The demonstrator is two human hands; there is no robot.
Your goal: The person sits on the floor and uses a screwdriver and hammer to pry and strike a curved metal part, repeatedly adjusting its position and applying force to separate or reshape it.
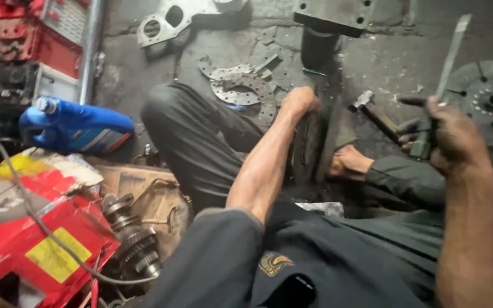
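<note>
A: What is lying closest to the person?

B: A red and yellow cardboard box (27, 239) is sitting at the lower left with a grey cable (35, 219) trailing across it, and a greasy gear shaft (132, 239) is resting just beside it on brown cardboard.

A: And the hands?

B: The right hand (449, 137) is gripping a flat metal bar (449, 60), fingers wrapped tight around its lower end, and the bar is pointing up and away, tilted. The left hand (299, 101) is reaching forward with the arm straight, closing over the top edge of a dark round disc (306, 151) that is standing on edge between the person's bent leg and bare foot (348, 162). How tightly those fingers are closing, I cannot tell.

A: What is lying further out?

B: A hammer (372, 108) is lying on the concrete floor (383, 63) between the two hands. A blue plastic jug (75, 126) is lying on its side at the left. Curved metal plate pieces (241, 88) are lying beyond the knee, and a round clutch plate (489, 100) is lying flat at the far right, behind the bar.
</note>
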